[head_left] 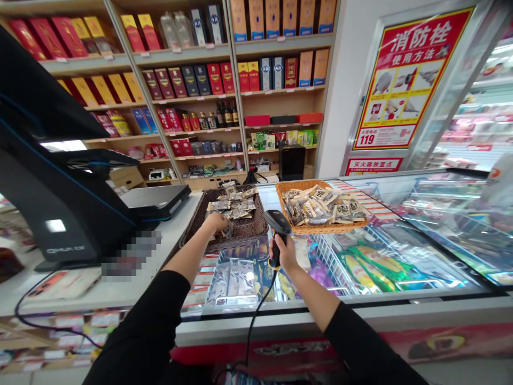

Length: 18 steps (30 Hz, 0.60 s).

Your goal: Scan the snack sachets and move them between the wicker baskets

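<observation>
My right hand (285,252) is wrapped round the grip of a black barcode scanner (277,224), whose cable hangs down toward me. The scanner's head points left at a small snack packet (227,229) that my left hand (215,221) pinches at the near edge of a dark brown wicker basket (256,227). Several similar packets lie in that basket. Both hands hover over the glass lid of a chest freezer (401,256).
An orange wicker basket (316,229) of snack packets sits to the right on the freezer lid. A black checkout terminal (60,176) stands at the left on a white counter (132,289). Shelves of boxed bottles (208,75) fill the back wall. A red fire-hydrant poster (404,80) hangs at the right.
</observation>
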### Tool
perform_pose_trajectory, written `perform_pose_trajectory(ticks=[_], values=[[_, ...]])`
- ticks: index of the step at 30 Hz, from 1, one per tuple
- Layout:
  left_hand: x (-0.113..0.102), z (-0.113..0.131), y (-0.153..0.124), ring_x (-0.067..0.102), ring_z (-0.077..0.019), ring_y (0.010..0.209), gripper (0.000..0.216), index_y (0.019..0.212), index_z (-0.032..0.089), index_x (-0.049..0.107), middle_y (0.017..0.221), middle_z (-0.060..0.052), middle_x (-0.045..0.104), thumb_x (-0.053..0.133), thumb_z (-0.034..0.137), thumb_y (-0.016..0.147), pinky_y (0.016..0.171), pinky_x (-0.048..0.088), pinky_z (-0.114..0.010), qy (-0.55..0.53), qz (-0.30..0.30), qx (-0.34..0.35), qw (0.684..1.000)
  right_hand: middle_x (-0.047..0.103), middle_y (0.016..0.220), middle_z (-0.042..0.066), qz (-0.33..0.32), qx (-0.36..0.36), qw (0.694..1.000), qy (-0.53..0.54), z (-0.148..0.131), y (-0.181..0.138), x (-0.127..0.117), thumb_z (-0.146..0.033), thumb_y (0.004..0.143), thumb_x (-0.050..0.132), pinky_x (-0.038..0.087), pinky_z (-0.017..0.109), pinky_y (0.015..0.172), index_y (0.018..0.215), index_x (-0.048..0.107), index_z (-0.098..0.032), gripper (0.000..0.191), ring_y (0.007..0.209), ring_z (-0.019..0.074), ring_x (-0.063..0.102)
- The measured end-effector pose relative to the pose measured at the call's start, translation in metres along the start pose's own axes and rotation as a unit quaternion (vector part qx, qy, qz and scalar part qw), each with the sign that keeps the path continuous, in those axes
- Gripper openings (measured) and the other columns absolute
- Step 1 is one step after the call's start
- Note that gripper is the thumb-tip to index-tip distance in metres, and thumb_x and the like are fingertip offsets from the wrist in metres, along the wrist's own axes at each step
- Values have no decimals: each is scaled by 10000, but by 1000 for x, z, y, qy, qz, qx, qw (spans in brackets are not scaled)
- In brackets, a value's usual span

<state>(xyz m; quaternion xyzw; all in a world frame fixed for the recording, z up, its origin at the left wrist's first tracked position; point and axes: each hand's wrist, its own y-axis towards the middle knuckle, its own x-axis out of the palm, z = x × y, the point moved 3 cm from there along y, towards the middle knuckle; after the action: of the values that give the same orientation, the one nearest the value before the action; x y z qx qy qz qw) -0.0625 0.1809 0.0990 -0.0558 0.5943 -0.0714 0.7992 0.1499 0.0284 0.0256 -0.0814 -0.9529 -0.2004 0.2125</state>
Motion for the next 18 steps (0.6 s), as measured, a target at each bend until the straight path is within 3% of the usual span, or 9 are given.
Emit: perform_pose_trajectory(ticks=[3,6,8,10,14,18], values=[[1,-6,4,633,-190,568,189,615,170,637,556,-52,619,669,320,724,539,466,-243,-65,12,-3,998,499,470,-59,-9,1,1000,-20,2,0,0,-561,812,599,369,200,342,780,540,-187,380,335,91,466],[-4,-2,11,593,-166,558,214,580,175,622,510,-20,567,681,328,719,523,416,-227,-130,79,30,988,504,470,-51,-27,-10,999,-41,-1,0,-1,-554,836,575,370,202,350,752,529,-190,376,340,93,468],[-7,8,16,543,-139,518,205,657,174,648,494,8,536,666,364,731,495,376,-215,-238,144,71,958,515,487,-46,-43,-18,997,-60,-5,0,-2,-540,848,568,365,203,353,738,518,-192,368,341,88,464],[-3,23,19,480,-110,470,232,758,173,654,487,37,501,647,404,742,470,343,-203,-375,175,113,903,512,488,-49,-60,-18,994,-85,-8,1,-3,-528,850,570,360,206,353,728,509,-195,360,337,87,455],[20,50,21,450,-76,465,314,879,171,623,573,48,536,690,418,696,462,331,-181,-569,112,170,797,502,469,-61,-68,9,987,-145,-15,3,-6,-521,843,569,353,215,338,776,524,-196,335,322,102,451],[34,53,21,480,-70,501,354,903,172,618,663,34,588,746,371,640,453,321,-165,-604,57,182,774,493,430,-64,-73,31,973,-215,-19,2,-4,-481,850,559,360,217,350,739,521,-203,302,312,108,453]])
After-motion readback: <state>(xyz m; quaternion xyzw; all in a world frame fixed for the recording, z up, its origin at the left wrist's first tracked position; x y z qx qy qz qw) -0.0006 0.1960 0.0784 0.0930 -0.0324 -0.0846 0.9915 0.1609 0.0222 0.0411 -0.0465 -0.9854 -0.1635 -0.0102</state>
